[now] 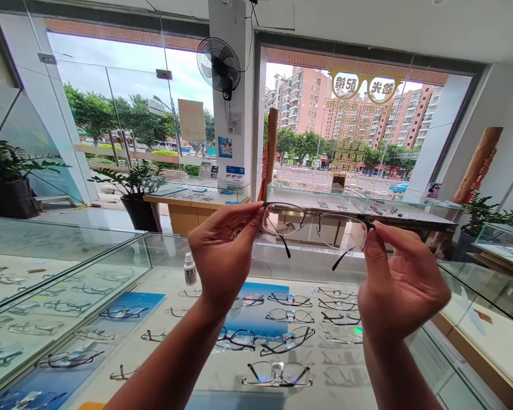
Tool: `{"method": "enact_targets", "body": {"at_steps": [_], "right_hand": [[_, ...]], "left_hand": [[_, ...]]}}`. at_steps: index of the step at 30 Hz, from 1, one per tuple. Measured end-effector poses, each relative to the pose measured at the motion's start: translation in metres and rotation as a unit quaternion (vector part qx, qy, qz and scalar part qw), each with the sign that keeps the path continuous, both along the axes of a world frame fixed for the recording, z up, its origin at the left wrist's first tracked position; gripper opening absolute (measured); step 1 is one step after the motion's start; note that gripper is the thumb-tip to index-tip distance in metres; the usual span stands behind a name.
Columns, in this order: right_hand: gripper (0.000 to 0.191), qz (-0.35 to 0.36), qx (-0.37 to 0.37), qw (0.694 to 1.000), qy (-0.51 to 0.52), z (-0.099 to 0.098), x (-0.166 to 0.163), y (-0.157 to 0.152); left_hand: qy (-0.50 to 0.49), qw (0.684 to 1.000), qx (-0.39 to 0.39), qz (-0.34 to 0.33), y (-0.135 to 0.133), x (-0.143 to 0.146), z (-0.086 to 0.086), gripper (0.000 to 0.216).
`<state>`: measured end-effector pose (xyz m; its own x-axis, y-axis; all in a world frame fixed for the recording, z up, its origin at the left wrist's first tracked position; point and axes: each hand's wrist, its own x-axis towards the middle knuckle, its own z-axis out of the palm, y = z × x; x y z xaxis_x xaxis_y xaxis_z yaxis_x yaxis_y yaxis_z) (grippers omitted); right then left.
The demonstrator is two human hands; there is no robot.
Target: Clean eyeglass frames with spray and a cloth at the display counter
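Note:
A pair of eyeglasses (312, 215) with dark upper rims and clear lenses is held up in front of me, above the glass display case (277, 256). My left hand (228, 245) pinches the frame's left end between thumb and fingers. At the opposite end, my right hand (399, 273) grips the frame in the same way. The temples hang unfolded, their dark tips pointing down and away from me. Below, several eyeglasses (277, 374) lie in rows inside the case. A small white bottle (190, 269) stands just left of my left wrist.
More glass cases line the left (68, 285) and right (496, 302) sides. Farther off, display counters (205, 196) stand before large windows. Potted plants (139, 193) and a wooden post (270, 148) rise from the floor. A black fan (219, 64) hangs on the pillar.

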<state>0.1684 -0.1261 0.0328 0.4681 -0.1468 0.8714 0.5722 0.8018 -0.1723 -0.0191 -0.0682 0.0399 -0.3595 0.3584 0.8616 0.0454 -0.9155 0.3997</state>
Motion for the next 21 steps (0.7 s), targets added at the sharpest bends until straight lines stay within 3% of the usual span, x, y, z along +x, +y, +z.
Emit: {"method": "enact_targets", "body": {"at_steps": [15, 21], "right_hand": [[0.019, 0.012, 0.044, 0.999, -0.017, 0.0001, 0.0007, 0.0029], [0.013, -0.007, 0.024, 1.0, -0.007, 0.0006, 0.0009, 0.0023]], "left_hand": [[0.005, 1.0, -0.01, 0.011, -0.0025, 0.0013, 0.0014, 0.014], [0.006, 1.0, -0.009, 0.011, -0.004, 0.0017, 0.0012, 0.013]]}}
